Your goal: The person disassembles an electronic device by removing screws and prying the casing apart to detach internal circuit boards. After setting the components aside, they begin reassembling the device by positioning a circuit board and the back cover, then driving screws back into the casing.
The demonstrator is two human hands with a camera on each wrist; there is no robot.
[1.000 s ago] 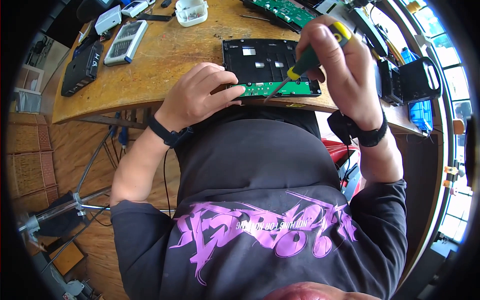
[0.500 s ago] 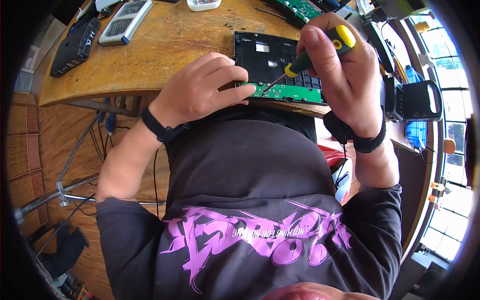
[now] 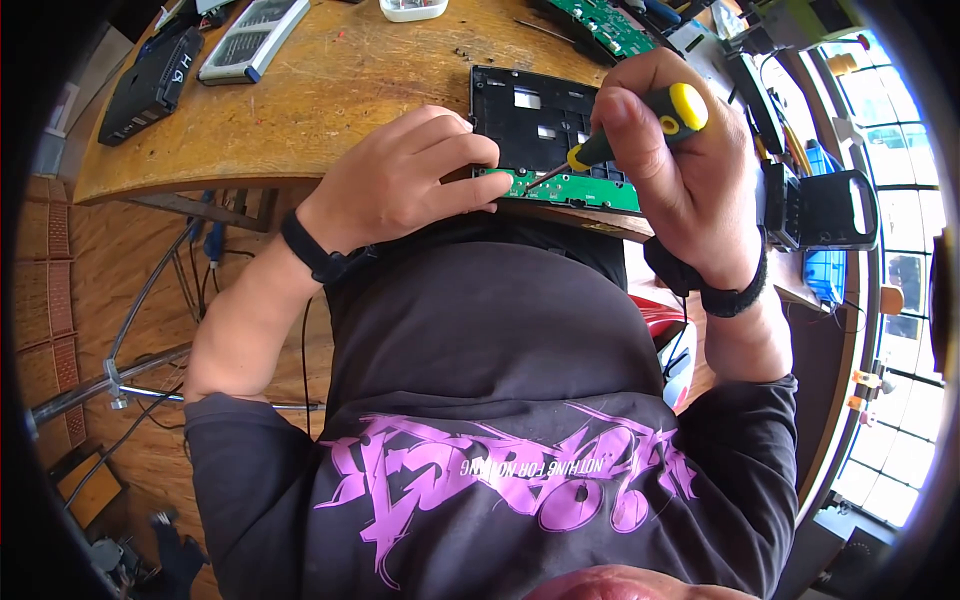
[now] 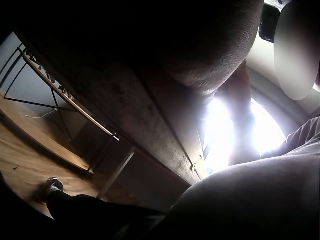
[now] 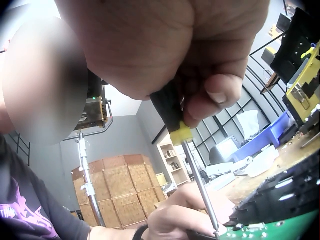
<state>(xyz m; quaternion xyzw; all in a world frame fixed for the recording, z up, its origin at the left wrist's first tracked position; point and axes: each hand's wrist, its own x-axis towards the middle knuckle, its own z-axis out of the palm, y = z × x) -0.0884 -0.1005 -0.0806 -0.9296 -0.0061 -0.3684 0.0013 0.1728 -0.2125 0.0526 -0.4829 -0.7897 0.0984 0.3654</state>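
A black plastic panel (image 3: 505,125) with cutouts lies at the table's front edge, a narrow green circuit board (image 3: 595,193) along its near side. My left hand (image 3: 405,180) grips the panel's left end, with a fingertip on the end of the board. In my right hand (image 3: 685,175) is a screwdriver (image 3: 592,152) with a dark green and yellow handle, held slanting down to the left. Its metal shaft (image 5: 199,182) ends at the board, close beside the left fingers, in the right wrist view. The left wrist view is dark and hides the left fingers.
Several tiny dark pieces (image 3: 462,53) lie behind the panel. A bit case (image 3: 252,42) and a black box (image 3: 150,88) sit at the left. Another green circuit board (image 3: 600,28) is at the back; a black case (image 3: 838,208) stands at the right.
The screwdriver tip has moved from the board's front edge onto its left part. The left hand keeps its grip on the panel, and the head view has shifted slightly.
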